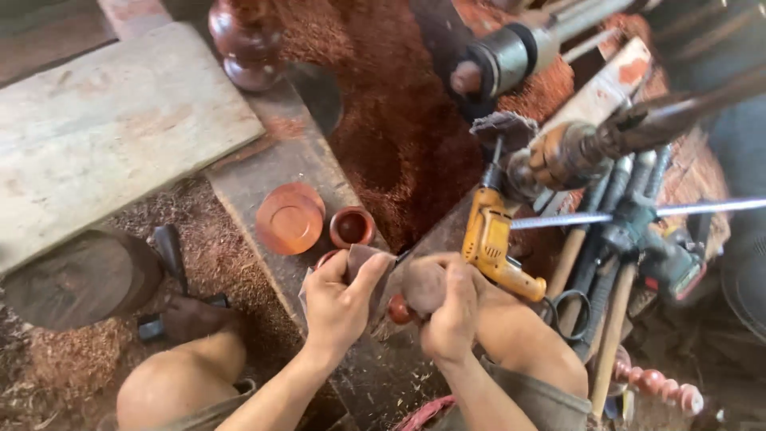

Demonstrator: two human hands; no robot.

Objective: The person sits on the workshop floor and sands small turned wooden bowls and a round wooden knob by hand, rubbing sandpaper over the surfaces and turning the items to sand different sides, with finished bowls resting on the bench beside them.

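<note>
My left hand (339,299) and my right hand (448,307) are together near the bottom centre, over a worn wooden bench (279,164). Both grip a sheet of brownish sandpaper (375,267) wrapped round a small red-brown turned wooden piece (399,310), whose rounded end shows between the hands. Just beyond my left hand stand a small round wooden cup (352,227) and a flat round wooden lid (289,218). My bare knees frame the hands at lower left and lower right.
A yellow electric drill (491,239) lies right of my hands, beside several long-handled turning tools (610,319). Red sawdust (383,120) fills the lathe bed beyond. A pale plank (104,128) sits upper left, a dark turned vase (247,44) at top, a round log (76,279) at left.
</note>
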